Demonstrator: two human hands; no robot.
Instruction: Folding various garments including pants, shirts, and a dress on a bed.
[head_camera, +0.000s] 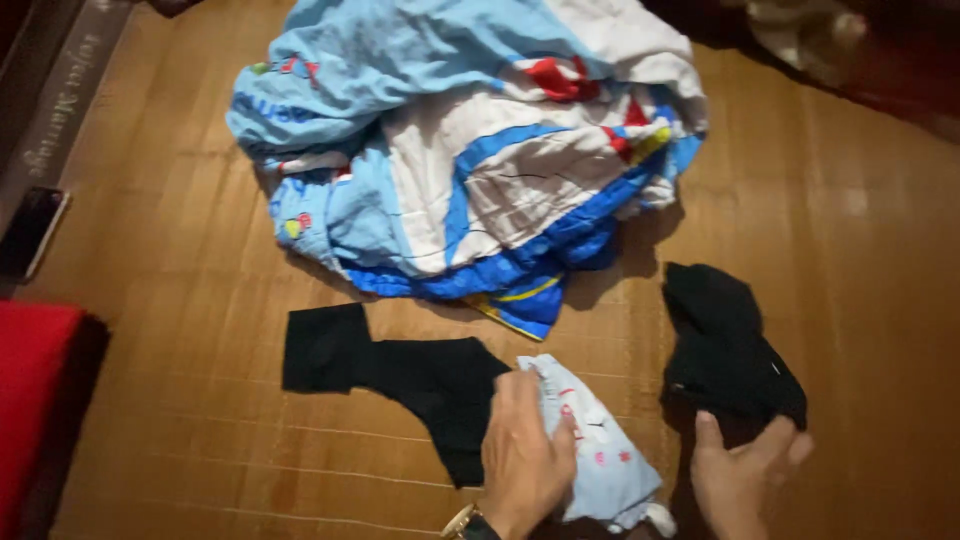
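My left hand (522, 455) lies flat on a small light-blue patterned cloth (600, 460) spread on a woven mat, fingers together and pressing it down. A flat black garment (400, 375) lies just left of that cloth, partly under it. My right hand (745, 470) rests at the lower edge of a crumpled black garment (725, 345), fingers spread and touching its hem; whether it grips the fabric is unclear.
A large bunched blue-and-white blanket (470, 140) with red and yellow prints fills the upper middle. A red cushion (35, 400) sits at the left edge, and a dark phone (30, 235) lies on the floor beside the woven mat (180, 420).
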